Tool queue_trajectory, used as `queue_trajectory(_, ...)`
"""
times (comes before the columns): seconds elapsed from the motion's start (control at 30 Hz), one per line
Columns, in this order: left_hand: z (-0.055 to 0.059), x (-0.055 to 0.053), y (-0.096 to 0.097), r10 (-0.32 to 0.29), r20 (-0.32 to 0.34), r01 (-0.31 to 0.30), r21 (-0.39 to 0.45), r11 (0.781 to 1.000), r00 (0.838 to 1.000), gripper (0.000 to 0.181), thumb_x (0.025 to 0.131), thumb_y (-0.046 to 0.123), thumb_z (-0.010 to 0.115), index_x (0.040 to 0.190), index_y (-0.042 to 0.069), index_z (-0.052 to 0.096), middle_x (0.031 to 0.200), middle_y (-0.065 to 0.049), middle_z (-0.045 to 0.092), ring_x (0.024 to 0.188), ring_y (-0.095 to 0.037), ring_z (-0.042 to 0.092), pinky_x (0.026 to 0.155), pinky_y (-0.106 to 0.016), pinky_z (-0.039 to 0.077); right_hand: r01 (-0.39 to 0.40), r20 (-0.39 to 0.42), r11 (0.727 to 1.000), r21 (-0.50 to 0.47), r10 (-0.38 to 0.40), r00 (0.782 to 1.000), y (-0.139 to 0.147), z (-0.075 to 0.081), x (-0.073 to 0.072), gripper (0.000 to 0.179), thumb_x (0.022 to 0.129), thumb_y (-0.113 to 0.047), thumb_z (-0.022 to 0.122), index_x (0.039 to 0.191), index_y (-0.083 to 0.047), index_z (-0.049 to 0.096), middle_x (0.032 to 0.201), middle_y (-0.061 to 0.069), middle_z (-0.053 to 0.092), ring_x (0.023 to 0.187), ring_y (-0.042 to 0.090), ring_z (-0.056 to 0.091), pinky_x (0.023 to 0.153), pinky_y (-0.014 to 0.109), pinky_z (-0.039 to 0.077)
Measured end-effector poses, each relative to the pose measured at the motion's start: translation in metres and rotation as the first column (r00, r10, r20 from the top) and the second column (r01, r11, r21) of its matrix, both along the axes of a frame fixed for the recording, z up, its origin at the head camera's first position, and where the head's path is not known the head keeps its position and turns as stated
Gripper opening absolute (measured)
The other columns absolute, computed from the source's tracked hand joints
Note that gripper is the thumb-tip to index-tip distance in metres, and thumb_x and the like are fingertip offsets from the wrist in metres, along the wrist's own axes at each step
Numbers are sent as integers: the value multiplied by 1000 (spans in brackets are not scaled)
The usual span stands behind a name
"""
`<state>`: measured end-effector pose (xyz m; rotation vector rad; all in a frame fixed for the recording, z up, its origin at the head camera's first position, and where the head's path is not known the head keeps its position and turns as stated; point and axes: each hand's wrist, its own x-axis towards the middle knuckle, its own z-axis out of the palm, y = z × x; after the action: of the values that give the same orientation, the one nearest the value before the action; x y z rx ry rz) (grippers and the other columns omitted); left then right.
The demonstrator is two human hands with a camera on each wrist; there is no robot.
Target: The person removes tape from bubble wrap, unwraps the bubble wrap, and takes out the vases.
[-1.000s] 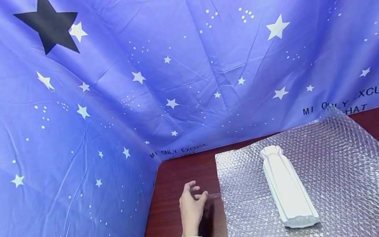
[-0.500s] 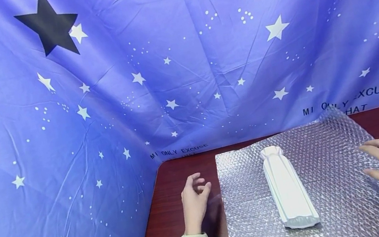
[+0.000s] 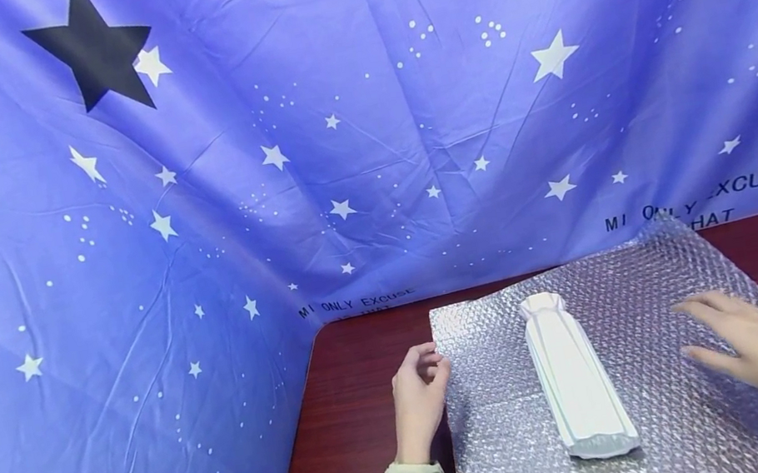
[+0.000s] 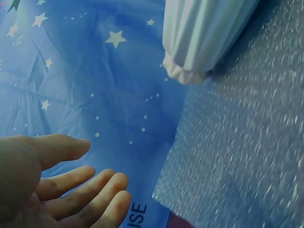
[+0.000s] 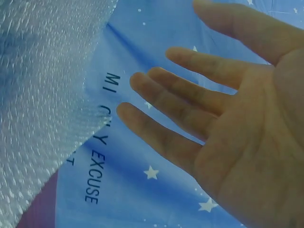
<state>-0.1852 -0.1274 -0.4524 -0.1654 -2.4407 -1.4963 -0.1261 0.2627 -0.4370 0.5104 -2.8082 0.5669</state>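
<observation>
A white fluted vase (image 3: pixel 578 379) lies on its side on a sheet of bubble wrap (image 3: pixel 659 339), its narrow neck pointing away. Just at the sheet's left edge is my left hand (image 3: pixel 419 398), with loosely bent fingers and nothing held; in the left wrist view its palm and fingers show apart from the wrap. To the right of the vase, my right hand (image 3: pixel 756 343) hovers over the sheet with fingers stretched and spread. The right wrist view shows that palm (image 5: pixel 247 128) holding nothing.
Under the sheet is a dark red table (image 3: pixel 342 395). A blue cloth (image 3: pixel 359 122) printed with white stars stands behind it and along its left side. The sheet's far right corner (image 3: pixel 661 220) rises up in front of the cloth.
My right hand has come in leftward from the sheet's right edge toward the vase. The left hand has shifted right to the sheet's left edge. The vase has stayed put.
</observation>
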Motion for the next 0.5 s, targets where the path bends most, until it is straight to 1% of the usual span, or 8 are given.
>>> queue_trajectory(0.13, -3, 0, 8, -10, -13, 10, -7, 1000, 1000, 21, 89, 14, 72, 108, 8, 70, 90, -1, 74, 76, -14, 68, 67, -19, 53, -10, 20, 999, -34, 11, 1000, -5, -2, -4, 55, 88, -22, 74, 127, 12, 54, 123, 32, 54, 109, 53, 54, 86, 71, 46)
queue_trajectory(0.2, -3, 0, 11, -10, -5, 10, -13, 1000, 1000, 21, 89, 17, 72, 108, 8, 70, 90, 0, 73, 75, -13, 67, 66, -18, 52, -14, 64, 999, -51, 17, 998, -7, -3, -6, 57, 91, -26, 71, 130, 12, 52, 126, 33, 52, 111, 54, 52, 89, 72, 44)
queue_trajectory(0.27, -4, 0, 14, -14, 1, 14, -16, 1000, 1000, 22, 90, 19, 72, 109, 8, 70, 90, 0, 73, 75, -14, 66, 67, -18, 51, -23, 80, 998, -66, 28, 996, -10, -3, -8, 59, 92, -29, 70, 131, 11, 51, 127, 32, 52, 112, 53, 53, 89, 72, 44)
queue_trajectory(0.37, -4, 1, 19, -22, 5, 22, -18, 1000, 1000, 24, 91, 22, 71, 110, 7, 70, 91, 0, 73, 77, -15, 66, 69, -20, 53, -26, 125, 997, -79, 35, 992, -15, -5, -11, 62, 94, -34, 67, 133, 12, 49, 129, 34, 51, 114, 55, 51, 90, 73, 43)
queue_trajectory(0.5, -5, 2, 24, -28, 23, 29, -22, 999, 999, 27, 93, 26, 69, 111, 7, 71, 93, 0, 73, 81, -15, 67, 72, -21, 55, -17, 183, 995, -98, 35, 982, -23, -7, -13, 69, 95, -40, 64, 136, 12, 47, 135, 38, 45, 120, 60, 44, 93, 77, 36)
